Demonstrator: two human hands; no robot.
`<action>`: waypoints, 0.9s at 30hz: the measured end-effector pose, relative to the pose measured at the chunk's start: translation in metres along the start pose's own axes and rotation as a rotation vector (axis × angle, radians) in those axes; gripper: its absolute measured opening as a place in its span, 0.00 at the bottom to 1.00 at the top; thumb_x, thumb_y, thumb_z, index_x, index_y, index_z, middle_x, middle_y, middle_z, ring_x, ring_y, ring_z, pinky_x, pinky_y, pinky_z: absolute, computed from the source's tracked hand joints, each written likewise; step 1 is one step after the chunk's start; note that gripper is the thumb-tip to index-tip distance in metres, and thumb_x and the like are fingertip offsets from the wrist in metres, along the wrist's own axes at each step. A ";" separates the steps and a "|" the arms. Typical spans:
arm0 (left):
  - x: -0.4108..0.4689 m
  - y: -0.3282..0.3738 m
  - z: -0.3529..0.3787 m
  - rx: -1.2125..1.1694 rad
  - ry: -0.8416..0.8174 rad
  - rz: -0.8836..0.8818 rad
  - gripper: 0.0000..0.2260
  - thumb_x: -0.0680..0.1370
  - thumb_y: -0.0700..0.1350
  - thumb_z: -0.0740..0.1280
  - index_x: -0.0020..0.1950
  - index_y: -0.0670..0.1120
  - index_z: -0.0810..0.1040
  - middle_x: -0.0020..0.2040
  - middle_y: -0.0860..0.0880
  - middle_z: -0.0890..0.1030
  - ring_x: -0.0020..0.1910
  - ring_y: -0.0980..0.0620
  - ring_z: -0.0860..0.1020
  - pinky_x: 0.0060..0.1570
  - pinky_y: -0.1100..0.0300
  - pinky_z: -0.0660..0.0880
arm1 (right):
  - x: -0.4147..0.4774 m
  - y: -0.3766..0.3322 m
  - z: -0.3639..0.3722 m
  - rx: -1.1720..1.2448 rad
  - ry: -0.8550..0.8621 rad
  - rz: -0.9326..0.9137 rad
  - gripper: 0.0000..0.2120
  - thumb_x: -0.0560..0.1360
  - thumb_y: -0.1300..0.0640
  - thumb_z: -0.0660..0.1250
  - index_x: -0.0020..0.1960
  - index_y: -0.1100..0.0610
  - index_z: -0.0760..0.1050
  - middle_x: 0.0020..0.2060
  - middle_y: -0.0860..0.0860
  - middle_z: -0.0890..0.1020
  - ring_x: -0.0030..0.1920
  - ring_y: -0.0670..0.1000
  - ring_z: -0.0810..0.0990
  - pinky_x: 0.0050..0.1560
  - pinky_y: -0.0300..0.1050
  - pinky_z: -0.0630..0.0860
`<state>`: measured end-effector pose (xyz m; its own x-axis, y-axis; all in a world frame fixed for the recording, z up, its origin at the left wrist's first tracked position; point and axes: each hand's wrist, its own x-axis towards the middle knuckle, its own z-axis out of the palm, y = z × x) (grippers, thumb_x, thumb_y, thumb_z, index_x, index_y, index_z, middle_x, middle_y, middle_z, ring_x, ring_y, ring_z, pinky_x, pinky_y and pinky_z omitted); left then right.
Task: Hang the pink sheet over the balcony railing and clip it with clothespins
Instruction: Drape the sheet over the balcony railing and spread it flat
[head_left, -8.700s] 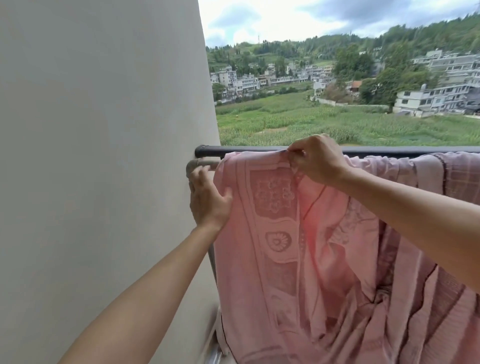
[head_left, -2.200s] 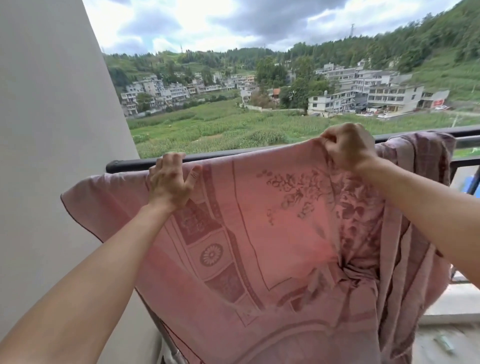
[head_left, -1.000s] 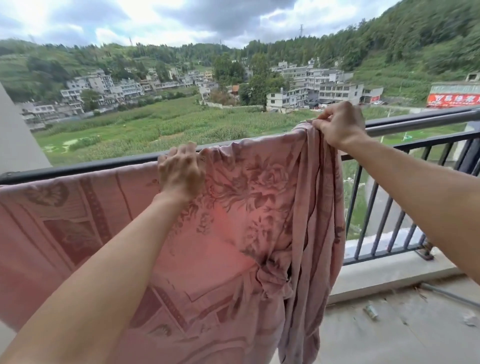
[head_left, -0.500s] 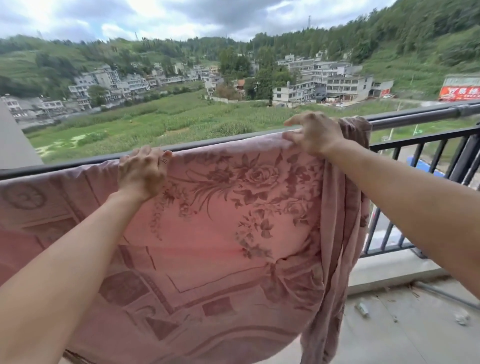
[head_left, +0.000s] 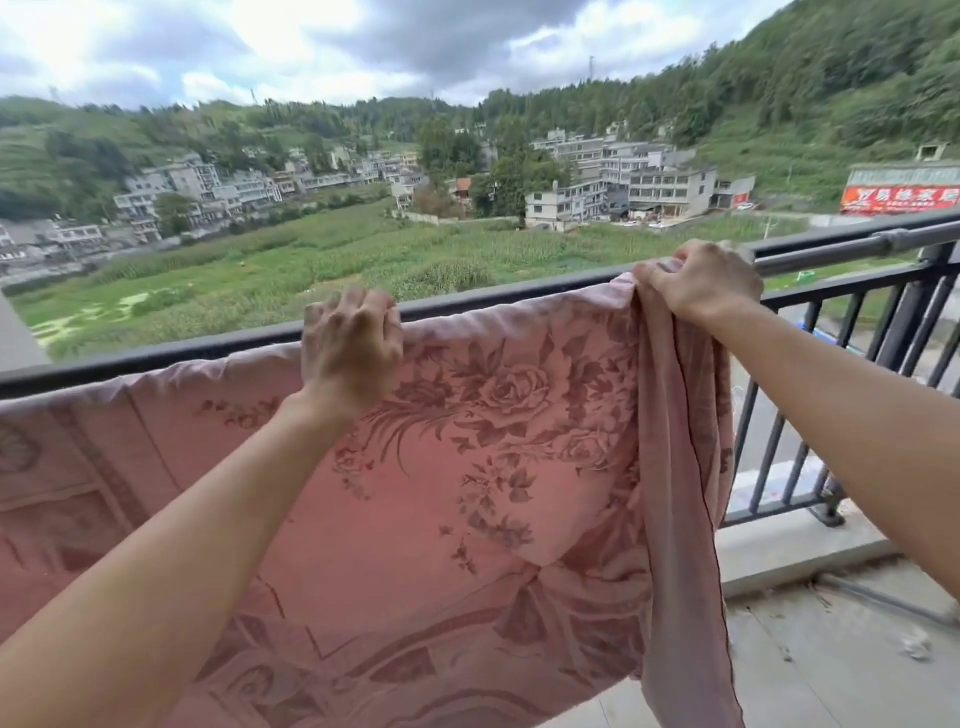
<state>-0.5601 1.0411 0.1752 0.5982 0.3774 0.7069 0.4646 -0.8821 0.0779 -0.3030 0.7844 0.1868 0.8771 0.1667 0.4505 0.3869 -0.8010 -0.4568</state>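
Left hand (head_left: 353, 348) slid right, gripping pink sheet (head_left: 467, 493); right hand (head_left: 698, 283) pinches its edge

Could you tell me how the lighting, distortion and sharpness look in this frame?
Head view: soft daylight under broken cloud, no hard shadows; the wide lens slightly bows the dark metal balcony railing and stretches both forearms; the left hand looks slightly motion-soft, while the right hand and pink floral sheet read sharp.

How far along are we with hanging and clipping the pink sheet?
Done: the pink sheet lies over the railing at left. In hand: the left hand holds its top edge at the rail, and the right hand grips the bunched right end. Left: spread that end and clip; no clothespins show.
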 end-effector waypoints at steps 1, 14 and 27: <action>0.008 0.031 0.003 -0.086 0.000 0.080 0.12 0.81 0.48 0.57 0.54 0.44 0.77 0.54 0.43 0.78 0.51 0.43 0.75 0.55 0.50 0.65 | -0.002 -0.002 0.001 0.038 0.021 0.001 0.28 0.72 0.32 0.65 0.57 0.55 0.78 0.58 0.59 0.79 0.60 0.61 0.75 0.55 0.52 0.73; 0.028 0.163 0.097 0.018 -0.087 0.351 0.20 0.83 0.58 0.50 0.54 0.45 0.73 0.47 0.45 0.81 0.42 0.42 0.80 0.37 0.53 0.65 | 0.072 0.123 -0.030 0.111 0.251 0.237 0.09 0.76 0.59 0.66 0.49 0.64 0.82 0.53 0.66 0.82 0.57 0.64 0.79 0.58 0.52 0.73; 0.021 0.194 0.104 0.085 0.023 0.130 0.27 0.81 0.60 0.47 0.42 0.45 0.77 0.37 0.46 0.82 0.36 0.42 0.79 0.34 0.56 0.64 | 0.074 0.159 -0.005 0.091 -0.085 -0.785 0.13 0.76 0.52 0.69 0.60 0.47 0.81 0.55 0.46 0.83 0.56 0.53 0.78 0.52 0.51 0.70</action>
<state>-0.3895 0.9071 0.1323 0.6420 0.2541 0.7234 0.4386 -0.8956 -0.0747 -0.1783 0.6670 0.1510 0.3553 0.7096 0.6084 0.9197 -0.3817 -0.0919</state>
